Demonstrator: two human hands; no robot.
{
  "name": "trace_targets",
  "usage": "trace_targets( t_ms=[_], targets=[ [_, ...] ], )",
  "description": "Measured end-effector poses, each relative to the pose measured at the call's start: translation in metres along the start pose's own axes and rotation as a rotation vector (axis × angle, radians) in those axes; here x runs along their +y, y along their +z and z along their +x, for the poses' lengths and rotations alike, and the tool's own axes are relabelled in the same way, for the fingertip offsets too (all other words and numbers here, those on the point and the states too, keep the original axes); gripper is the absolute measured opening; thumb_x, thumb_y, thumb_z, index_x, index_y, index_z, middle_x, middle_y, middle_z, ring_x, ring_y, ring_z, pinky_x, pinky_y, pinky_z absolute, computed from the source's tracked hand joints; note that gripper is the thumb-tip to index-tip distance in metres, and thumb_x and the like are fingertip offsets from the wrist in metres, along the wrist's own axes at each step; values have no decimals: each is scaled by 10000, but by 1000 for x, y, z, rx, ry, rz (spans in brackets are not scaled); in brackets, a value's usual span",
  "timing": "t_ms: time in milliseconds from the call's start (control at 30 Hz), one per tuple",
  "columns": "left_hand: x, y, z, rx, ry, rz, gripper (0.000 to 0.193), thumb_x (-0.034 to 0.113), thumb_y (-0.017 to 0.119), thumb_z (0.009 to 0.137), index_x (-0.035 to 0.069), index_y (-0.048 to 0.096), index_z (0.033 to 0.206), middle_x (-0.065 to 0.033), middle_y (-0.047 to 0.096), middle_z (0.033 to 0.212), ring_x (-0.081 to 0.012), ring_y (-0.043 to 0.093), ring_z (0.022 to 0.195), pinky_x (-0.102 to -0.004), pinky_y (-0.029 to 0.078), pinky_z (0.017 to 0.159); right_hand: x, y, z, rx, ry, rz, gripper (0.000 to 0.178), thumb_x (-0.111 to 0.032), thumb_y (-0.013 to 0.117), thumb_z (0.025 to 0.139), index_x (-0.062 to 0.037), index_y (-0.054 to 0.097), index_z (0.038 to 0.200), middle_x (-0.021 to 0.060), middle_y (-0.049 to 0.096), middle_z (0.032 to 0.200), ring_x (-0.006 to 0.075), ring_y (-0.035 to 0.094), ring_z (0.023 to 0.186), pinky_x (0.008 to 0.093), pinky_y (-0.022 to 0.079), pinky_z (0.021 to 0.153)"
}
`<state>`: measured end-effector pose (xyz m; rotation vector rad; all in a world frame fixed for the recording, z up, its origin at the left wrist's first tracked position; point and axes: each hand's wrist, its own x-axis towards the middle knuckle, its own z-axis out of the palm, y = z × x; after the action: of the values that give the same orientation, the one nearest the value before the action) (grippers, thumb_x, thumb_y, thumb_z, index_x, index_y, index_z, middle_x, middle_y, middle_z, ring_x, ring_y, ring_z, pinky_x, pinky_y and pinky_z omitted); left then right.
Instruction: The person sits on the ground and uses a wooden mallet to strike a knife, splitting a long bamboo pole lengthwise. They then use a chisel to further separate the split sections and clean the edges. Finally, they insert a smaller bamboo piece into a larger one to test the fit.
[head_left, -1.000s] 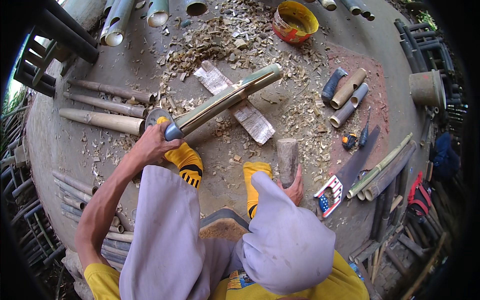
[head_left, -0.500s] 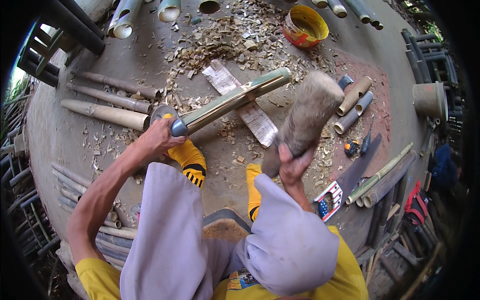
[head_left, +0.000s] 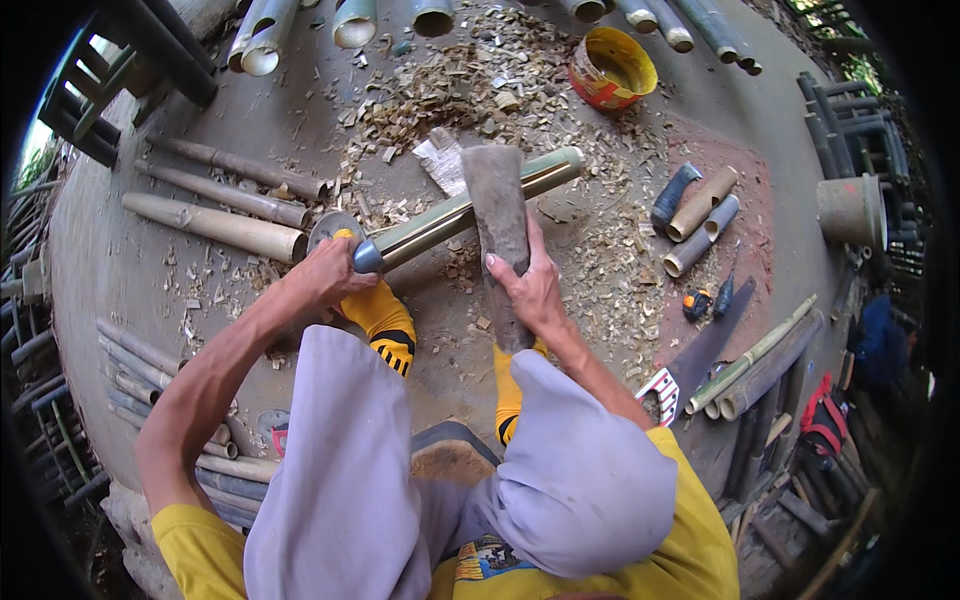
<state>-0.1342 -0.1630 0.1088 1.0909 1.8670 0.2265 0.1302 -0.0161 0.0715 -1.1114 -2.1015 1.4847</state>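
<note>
My left hand [head_left: 328, 275] is closed at the near left end of a green bamboo tube [head_left: 425, 225], beside its rounded blue-grey end piece [head_left: 368, 257]. Whether that piece is a cap or a tool's handle, I cannot tell. Long pale slits run along the tube, which lies slanted over a flat whitish board [head_left: 442, 165]. My right hand [head_left: 530, 285] grips a heavy wooden mallet [head_left: 497, 190] around its lower part. From above, the mallet's thick head overlaps the middle of the tube; whether the two touch is unclear.
Wood chips [head_left: 450, 85] cover the ground ahead, near a red and yellow tub [head_left: 610, 70]. To the right are short bamboo pieces [head_left: 700, 235], a tape measure [head_left: 697, 304], a screwdriver [head_left: 727, 290] and a handsaw [head_left: 700, 350]. Bamboo poles [head_left: 220, 225] lie at left.
The mallet has swung left and down from the tube's right side to over its middle, with my right hand following. My left hand stays at the tube's end.
</note>
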Motion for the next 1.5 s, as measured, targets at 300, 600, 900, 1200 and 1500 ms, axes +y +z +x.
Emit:
trace_targets(
  t_ms=[300, 600, 900, 1200, 1500],
  targets=[
    [1, 1, -3, 15, -8, -17, 279, 273, 657, 752, 35, 652, 899, -162, 649, 804, -276, 646, 745, -373, 505, 714, -11, -5, -5, -4, 33, 20, 848, -417, 616, 788, -50, 215, 1439, 279, 547, 1181, 372, 574, 1077, 406, 454, 908],
    [14, -2, -10, 4, 53, 65, 334, 269, 658, 768, 0, 589, 954, -210, 625, 857, -347, 624, 825, -407, 480, 751, -9, -24, -9, -19, 46, 43, 844, -437, 607, 793, -19, 239, 1428, 266, 526, 1229, 354, 558, 1098, 392, 453, 930],
    [63, -29, -35, -35, 76, 252, 582, 154, 633, 736, 43, 393, 1255, -250, 609, 945, -398, 600, 916, -431, 460, 835, 70, -72, -136, 269, 323, -270, 865, -286, 673, 770, -95, 186, 1460, 287, 550, 1178, 406, 572, 1055, 442, 469, 895],
    [237, -80, -2, -377, 41, 888, 477, 255, 672, 751, 39, 581, 1167, -172, 649, 971, -276, 638, 875, -391, 515, 723, 105, -47, -218, 315, 512, -693, 947, -307, 711, 727, -160, 149, 1475, 279, 577, 1012, 445, 521, 937, 490, 414, 877],
    [384, -51, 68, -318, -568, 972, 87, 157, 624, 796, 76, 612, 822, -98, 633, 756, -189, 624, 607, -314, 543, 521, 112, -41, -218, 408, 394, -880, 920, -339, 735, 682, -177, 255, 1450, 236, 564, 953, 383, 540, 919, 471, 449, 840]
  ],
)
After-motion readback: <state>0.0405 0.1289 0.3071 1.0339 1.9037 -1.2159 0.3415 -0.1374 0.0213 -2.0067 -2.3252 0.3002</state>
